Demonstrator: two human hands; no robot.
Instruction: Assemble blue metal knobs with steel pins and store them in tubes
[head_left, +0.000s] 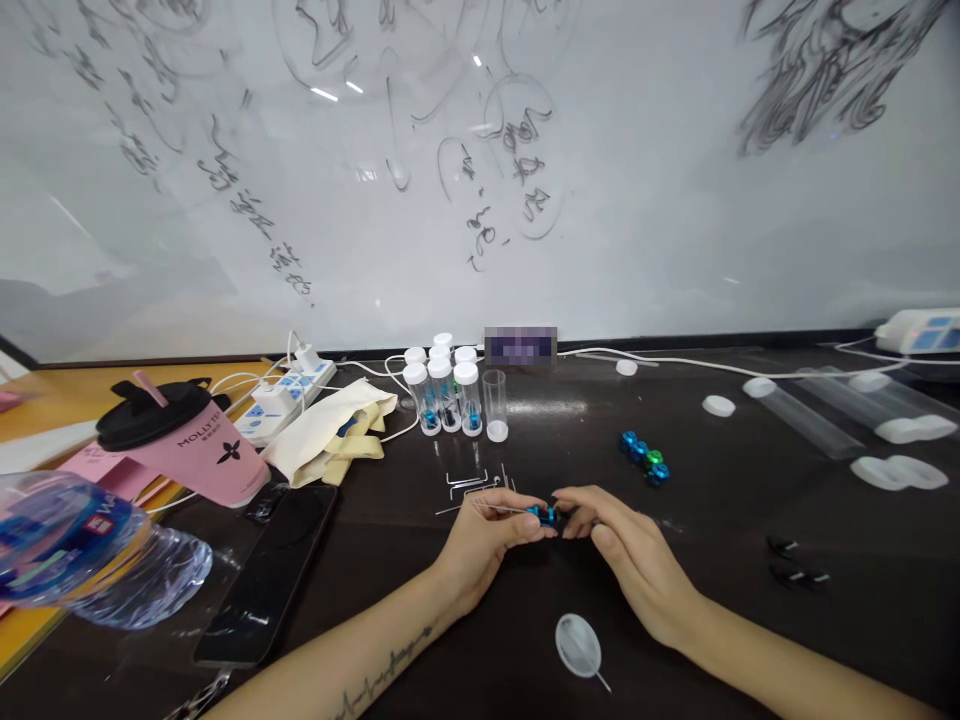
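Between its thumb and fingers, my left hand (484, 540) pinches a small blue metal part (544, 515). A thin metal rod runs along those same fingers. Just right of the part is my right hand (637, 560), fingers bent and apart, with nothing visible in its grasp; whether its fingertips touch the part is unclear. Beyond my left hand lie several L-shaped hex keys (466, 482). A row of small blue and green metal parts (643, 457) rests farther back on the right. In front of my hands is a shallow clear dish with a thin stem (578, 646).
Several capped clear tubes (440, 395) stand by an uncapped tube (496, 405). Left are a pink cup (210, 445), water bottle (97, 550), phone (270, 575), cloth bag (322, 430) and power strip (285, 400). Right lie white caps (718, 406), empty tubes (806, 415) and black pieces (796, 575).
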